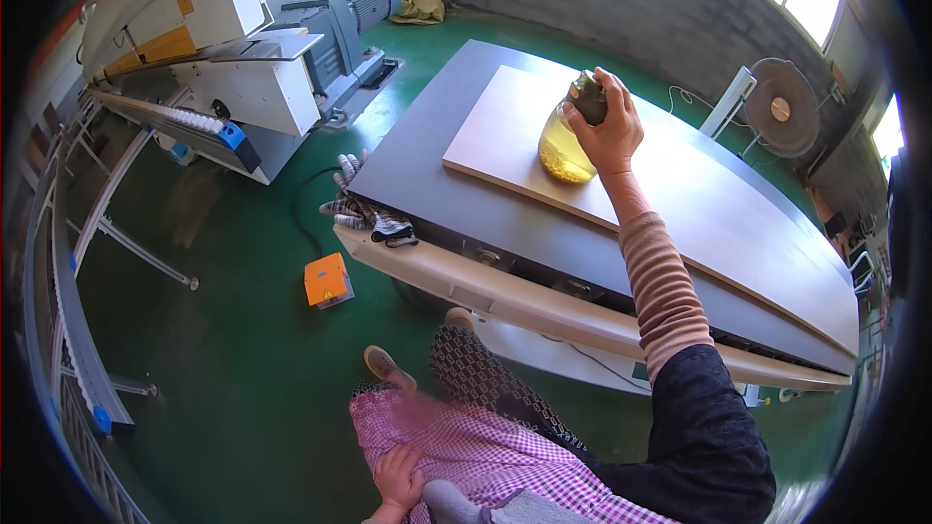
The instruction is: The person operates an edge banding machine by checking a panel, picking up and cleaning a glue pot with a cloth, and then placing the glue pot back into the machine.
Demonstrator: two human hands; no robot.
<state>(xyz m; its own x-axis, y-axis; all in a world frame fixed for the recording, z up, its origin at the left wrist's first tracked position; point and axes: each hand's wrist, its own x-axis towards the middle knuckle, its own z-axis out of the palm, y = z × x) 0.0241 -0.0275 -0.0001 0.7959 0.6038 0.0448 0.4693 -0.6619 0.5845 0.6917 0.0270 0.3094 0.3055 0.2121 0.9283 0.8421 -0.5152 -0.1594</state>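
My right hand is closed around the dark cap end of a clear bottle. Yellowish liquid fills the bottle, with yellow bits settled at its bottom. The bottle leans slightly, its base at or just above a pale flat board; I cannot tell whether it touches. That board lies on a dark grey panel on the machine table. Low in the view, my left hand lies on the pink checked apron over my lap, its fingers apart and nothing visible in it.
Striped work gloves lie at the panel's left corner. On the green floor stands an orange foot pedal box. A white machine with a grey motor is at the far left, rail frames nearer. A round fan stands right.
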